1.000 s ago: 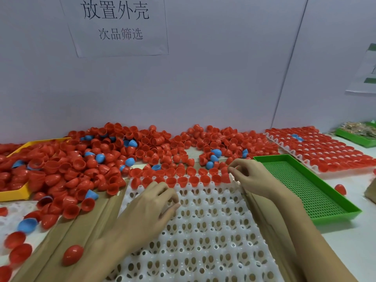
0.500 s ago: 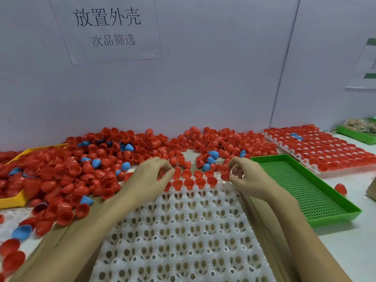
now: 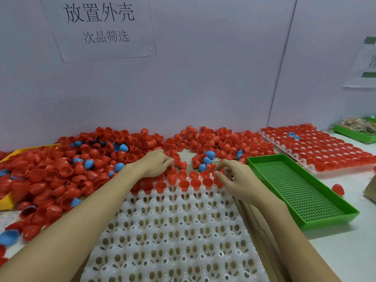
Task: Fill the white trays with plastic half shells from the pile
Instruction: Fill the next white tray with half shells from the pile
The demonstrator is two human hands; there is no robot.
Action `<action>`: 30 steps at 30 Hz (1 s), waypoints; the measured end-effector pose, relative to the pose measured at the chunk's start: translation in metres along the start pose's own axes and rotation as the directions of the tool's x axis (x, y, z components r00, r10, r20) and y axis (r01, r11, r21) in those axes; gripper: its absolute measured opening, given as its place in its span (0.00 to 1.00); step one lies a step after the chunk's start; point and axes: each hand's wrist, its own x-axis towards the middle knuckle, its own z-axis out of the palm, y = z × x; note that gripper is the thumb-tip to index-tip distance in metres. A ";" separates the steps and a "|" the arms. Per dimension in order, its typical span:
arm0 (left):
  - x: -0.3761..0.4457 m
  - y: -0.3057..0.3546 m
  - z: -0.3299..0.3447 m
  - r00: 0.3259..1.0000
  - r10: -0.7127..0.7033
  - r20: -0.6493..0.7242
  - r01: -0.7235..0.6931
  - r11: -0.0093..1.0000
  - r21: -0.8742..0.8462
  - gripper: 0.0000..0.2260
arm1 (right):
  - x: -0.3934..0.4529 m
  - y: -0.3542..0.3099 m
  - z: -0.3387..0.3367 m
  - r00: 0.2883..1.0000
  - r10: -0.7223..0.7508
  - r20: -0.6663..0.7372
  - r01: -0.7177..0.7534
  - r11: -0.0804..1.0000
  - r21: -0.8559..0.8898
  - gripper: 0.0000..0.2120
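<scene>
Shells (image 3: 184,185), glossy red plastic half domes, seated in the far rows of the white tray (image 3: 173,231). Right hand (image 3: 236,180) pinching one red shell (image 3: 218,172) just over the tray's far right corner; left hand (image 3: 154,162) curled into the pile (image 3: 81,159), grasping loose shells there. Likely next: pressed mouth-up into the nearest bare socket. Tray moulded, perforated, bumpy; most sockets unfilled.

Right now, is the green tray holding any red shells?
No, the green tray is bare; one red shell lies outside it on the table.
</scene>
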 end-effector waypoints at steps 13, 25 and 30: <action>-0.141 0.076 0.004 0.924 -0.309 -0.225 -0.194 0.131 -0.972 0.13 | -0.013 -0.059 -0.006 0.972 -0.157 0.177 0.014 0.784 0.620 0.13; -0.155 0.072 0.000 0.897 -0.042 -0.440 -0.392 0.385 -0.835 0.09 | -0.019 -0.079 0.010 0.952 -0.262 0.155 0.084 0.717 0.691 0.18; -0.156 0.065 -0.004 0.904 -0.134 -0.406 -0.269 0.560 -0.784 0.03 | -0.018 -0.080 0.011 0.967 -0.218 0.134 0.061 0.704 0.708 0.12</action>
